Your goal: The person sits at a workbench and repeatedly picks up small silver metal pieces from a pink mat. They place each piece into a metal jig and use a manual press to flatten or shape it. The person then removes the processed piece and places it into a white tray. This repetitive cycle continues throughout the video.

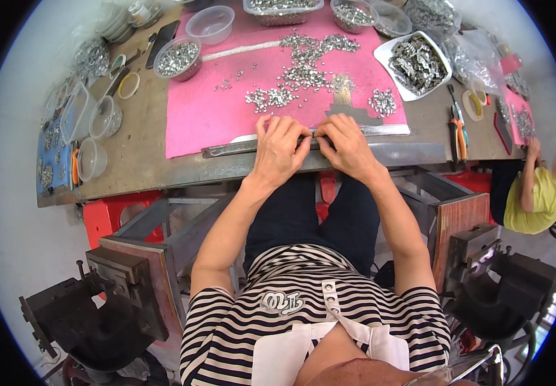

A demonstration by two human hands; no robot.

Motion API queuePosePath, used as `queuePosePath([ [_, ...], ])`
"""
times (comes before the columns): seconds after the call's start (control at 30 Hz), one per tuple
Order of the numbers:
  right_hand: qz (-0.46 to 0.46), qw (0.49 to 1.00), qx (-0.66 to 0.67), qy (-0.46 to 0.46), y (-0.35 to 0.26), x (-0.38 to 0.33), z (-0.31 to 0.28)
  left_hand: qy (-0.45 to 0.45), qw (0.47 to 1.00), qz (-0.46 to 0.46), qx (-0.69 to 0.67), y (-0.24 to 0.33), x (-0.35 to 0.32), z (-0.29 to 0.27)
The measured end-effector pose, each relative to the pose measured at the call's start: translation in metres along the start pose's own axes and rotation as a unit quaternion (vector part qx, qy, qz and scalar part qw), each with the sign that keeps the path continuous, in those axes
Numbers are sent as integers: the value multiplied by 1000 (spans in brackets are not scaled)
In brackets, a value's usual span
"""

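We see a long metal strip (252,147) lying along the front edge of the pink mat (194,116), on the desk (143,161). Left hand (280,147) presses on it w/ fingers curled, pinching the strip near its middle; right hand (347,145) is just beside, fingertips touching the same strip. Behind the strip, small silver parts (304,74) lie scattered on the mat. Right of the mat: white tray (382,53) w/ more parts, and pliers (458,128).

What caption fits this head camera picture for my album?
Both hands, left and right, press a metal strip at the pink mat edge.
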State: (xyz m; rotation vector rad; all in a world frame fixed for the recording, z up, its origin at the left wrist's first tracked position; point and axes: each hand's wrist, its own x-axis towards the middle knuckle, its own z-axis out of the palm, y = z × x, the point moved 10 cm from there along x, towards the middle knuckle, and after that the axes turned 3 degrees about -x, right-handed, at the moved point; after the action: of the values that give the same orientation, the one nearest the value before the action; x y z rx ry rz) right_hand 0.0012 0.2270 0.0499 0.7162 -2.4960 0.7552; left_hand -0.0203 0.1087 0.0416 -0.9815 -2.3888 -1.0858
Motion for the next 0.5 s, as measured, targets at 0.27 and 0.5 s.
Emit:
queuePosePath([
  [0.27, -27, 999, -16, 27, -3, -3, -6, -26, 999, -10, -21, -11, -12, 1],
  [0.5, -19, 997, -71, -6, 5, 35, 19, -88, 971, -126, 182, -63, -20, -23],
])
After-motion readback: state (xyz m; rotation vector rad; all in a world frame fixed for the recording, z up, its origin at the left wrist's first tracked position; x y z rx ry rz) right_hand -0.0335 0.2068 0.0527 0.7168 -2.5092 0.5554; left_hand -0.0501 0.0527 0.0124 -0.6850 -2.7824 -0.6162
